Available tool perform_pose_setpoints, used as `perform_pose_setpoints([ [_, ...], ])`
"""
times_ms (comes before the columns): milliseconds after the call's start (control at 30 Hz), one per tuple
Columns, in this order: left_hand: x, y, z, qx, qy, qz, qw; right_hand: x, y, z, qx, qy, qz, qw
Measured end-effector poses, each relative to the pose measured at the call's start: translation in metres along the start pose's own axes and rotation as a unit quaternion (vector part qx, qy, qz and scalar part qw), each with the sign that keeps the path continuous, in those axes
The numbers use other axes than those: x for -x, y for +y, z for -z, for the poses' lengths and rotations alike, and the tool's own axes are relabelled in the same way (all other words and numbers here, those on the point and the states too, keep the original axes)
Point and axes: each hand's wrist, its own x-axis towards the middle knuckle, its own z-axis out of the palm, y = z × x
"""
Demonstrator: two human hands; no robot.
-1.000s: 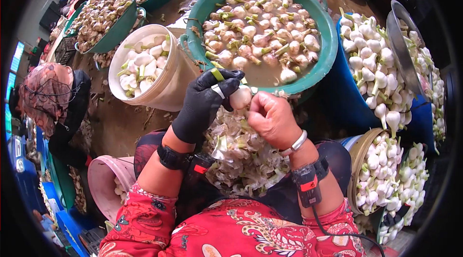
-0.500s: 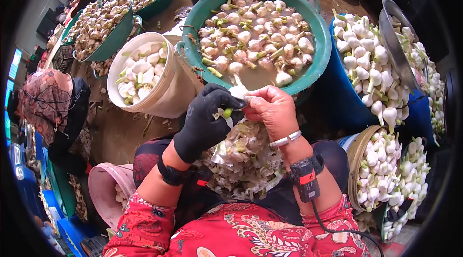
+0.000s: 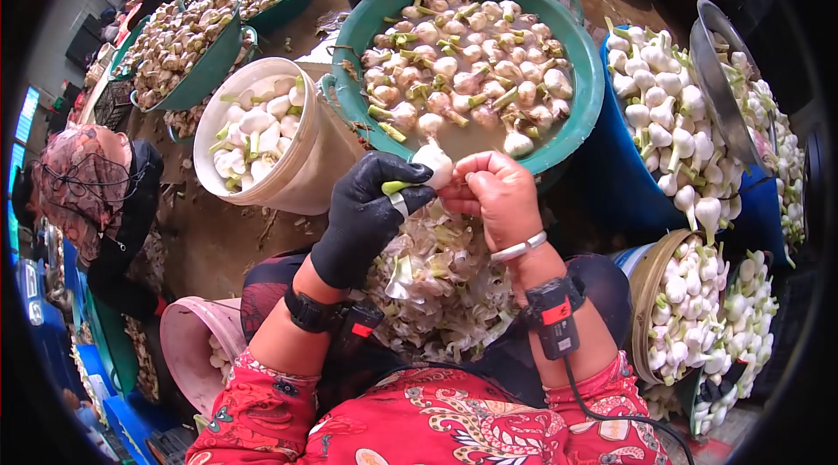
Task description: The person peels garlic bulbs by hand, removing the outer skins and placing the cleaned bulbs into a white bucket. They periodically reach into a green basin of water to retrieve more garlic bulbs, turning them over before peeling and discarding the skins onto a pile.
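My left hand (image 3: 371,207), in a black glove, is closed around a garlic bulb (image 3: 434,165). The bulb's white head points away from me and its green stem (image 3: 399,188) pokes out between the gloved fingers. Right beside the bulb is my bare right hand (image 3: 497,201), thumb and forefinger pinched together; whatever is between them is too small to make out. Beneath both hands, a heap of papery garlic skins (image 3: 441,286) lies in my lap. Just beyond them, a green tub (image 3: 589,107) holds unpeeled garlic bulbs (image 3: 471,63) in murky water.
A white bucket (image 3: 305,155) of peeled garlic stands to the left, with a pink bucket (image 3: 188,347) nearer me. On the right are a blue barrel (image 3: 615,133) and a tan-rimmed bucket (image 3: 642,325), both full of white bulbs. A person in a patterned head covering (image 3: 83,186) sits at left.
The bulb has turned and shows more of its white head. My right fingers have shifted slightly right, off its top. A pale strip that hung below my left hand has dropped away.
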Motion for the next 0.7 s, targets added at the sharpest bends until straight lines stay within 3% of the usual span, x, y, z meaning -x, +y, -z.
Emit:
perform_pose_setpoints([
  [33, 0.0, -0.002, 0.001, -0.103, -0.016, -0.076, 0.992, 0.001, -0.005, -0.001, 0.002, -0.005, -0.002, 1.0],
  [67, -0.001, -0.002, 0.001, -0.103, -0.018, -0.076, 0.992, 0.002, -0.004, 0.0, 0.001, -0.004, -0.002, 1.0],
  [133, -0.002, 0.003, -0.001, -0.279, -0.049, -0.197, 0.939, 0.004, 0.002, 0.003, 0.121, -0.029, 0.057, 0.991],
  [300, 0.006, 0.019, -0.015, -0.355, -0.099, -0.229, 0.901, 0.005, 0.015, 0.006, 0.266, 0.059, 0.178, 0.945],
  [433, 0.008, 0.02, -0.015, -0.358, -0.091, -0.222, 0.902, 0.006, 0.019, 0.007, 0.303, 0.086, 0.21, 0.926],
  [500, 0.008, 0.013, -0.013, -0.071, -0.026, -0.056, 0.996, 0.009, 0.007, 0.006, 0.146, 0.091, 0.09, 0.981],
  [533, 0.01, 0.013, -0.012, 0.097, 0.009, 0.034, 0.995, 0.008, 0.007, 0.009, 0.144, 0.088, 0.092, 0.981],
  [600, 0.007, 0.031, -0.013, 0.323, 0.011, 0.104, 0.941, 0.005, 0.016, 0.02, 0.2, 0.038, 0.033, 0.979],
  [633, 0.005, 0.028, -0.008, 0.321, 0.013, 0.1, 0.942, 0.003, 0.029, 0.027, 0.255, -0.013, 0.026, 0.967],
  [667, 0.004, 0.023, -0.004, 0.321, 0.006, 0.116, 0.94, 0.008, 0.029, 0.026, 0.423, -0.088, 0.103, 0.896],
  [700, 0.004, 0.021, 0.001, 0.321, -0.001, 0.133, 0.938, 0.017, 0.029, 0.024, 0.448, -0.131, 0.123, 0.876],
])
